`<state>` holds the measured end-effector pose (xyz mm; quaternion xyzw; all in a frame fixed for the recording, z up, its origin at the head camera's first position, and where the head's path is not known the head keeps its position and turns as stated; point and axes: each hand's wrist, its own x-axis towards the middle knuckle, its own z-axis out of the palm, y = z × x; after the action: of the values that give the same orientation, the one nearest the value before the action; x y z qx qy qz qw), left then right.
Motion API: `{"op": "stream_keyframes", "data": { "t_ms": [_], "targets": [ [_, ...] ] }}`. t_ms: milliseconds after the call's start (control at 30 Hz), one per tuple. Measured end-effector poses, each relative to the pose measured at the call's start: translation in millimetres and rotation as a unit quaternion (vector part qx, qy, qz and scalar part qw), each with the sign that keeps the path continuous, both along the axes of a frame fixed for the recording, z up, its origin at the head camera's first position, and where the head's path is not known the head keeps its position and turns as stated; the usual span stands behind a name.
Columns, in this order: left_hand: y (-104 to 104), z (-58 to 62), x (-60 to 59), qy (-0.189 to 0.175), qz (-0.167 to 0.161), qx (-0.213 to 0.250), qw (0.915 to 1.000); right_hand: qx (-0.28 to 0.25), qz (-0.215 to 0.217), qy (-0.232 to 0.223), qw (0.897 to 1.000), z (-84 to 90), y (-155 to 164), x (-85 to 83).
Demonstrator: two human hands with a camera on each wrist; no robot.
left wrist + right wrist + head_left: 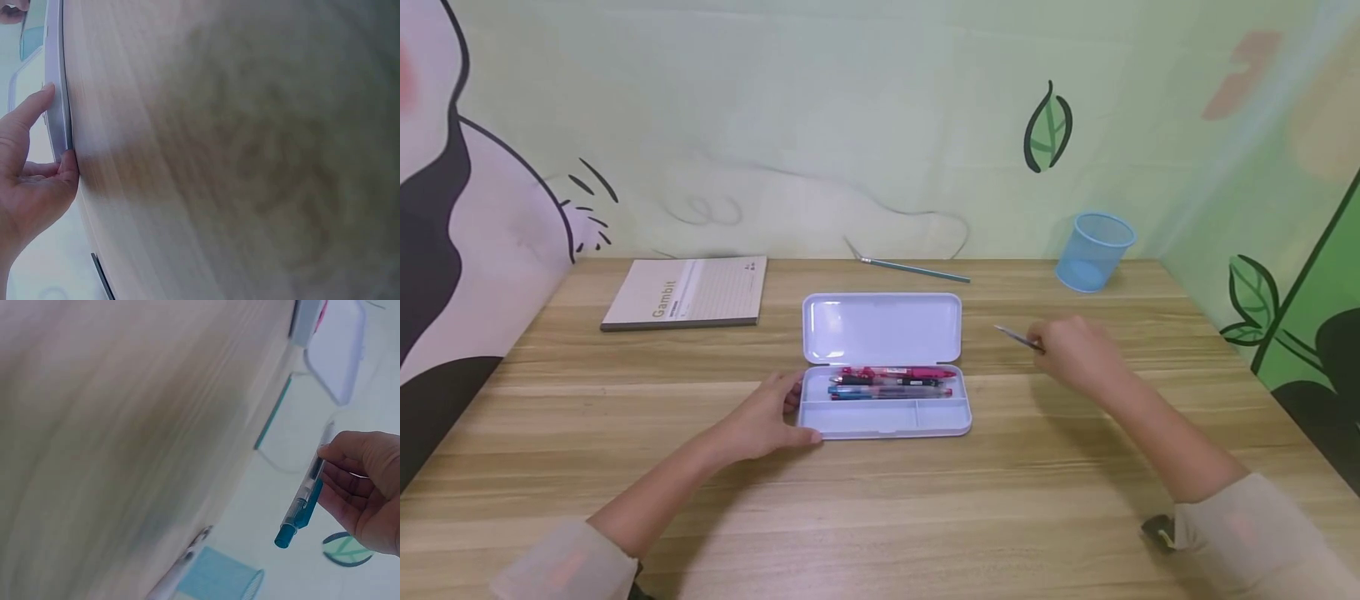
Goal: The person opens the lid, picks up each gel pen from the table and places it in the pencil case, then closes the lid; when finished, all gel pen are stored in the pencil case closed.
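A pale lilac pencil case (pixel 886 423) lies open in the middle of the wooden desk, lid (pixel 882 327) flat behind it, with several pens (pixel 891 382) in its long compartment. My left hand (pixel 772 419) rests against the case's left end, thumb at the front corner. The left wrist view shows a straight finger (pixel 31 107) laid along the case's wall (pixel 59 94). To the right of the case, my right hand (pixel 1047 343) hovers above the desk and pinches a clear pen with a teal clip (pixel 303 506). Its tip (pixel 1009 334) points left.
A closed notebook (pixel 688 292) lies at the back left. A teal pencil (pixel 913 268) lies behind the case near the wall. A blue mesh cup (pixel 1093 250) stands tilted at the back right. Painted walls close the desk behind and on both sides.
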<state>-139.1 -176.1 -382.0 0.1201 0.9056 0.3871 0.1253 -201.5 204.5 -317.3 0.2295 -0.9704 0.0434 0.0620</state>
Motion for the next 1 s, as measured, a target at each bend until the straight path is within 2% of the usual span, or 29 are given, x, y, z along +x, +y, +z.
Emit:
{"op": "stream_keyframes", "data": {
  "t_ms": [600, 1000],
  "targets": [
    [-1, -1.4, -0.7, -0.002, 0.001, 0.006, 1.0, 0.004, 0.03, 0.009, 1.0, 16.1, -44, 10.5],
    [-1, -1.2, -1.0, -0.003, 0.0, 0.005, 1.0, 0.003, 0.085, 0.021, 0.996, 18.8, -78, 12.7]
  ]
}}
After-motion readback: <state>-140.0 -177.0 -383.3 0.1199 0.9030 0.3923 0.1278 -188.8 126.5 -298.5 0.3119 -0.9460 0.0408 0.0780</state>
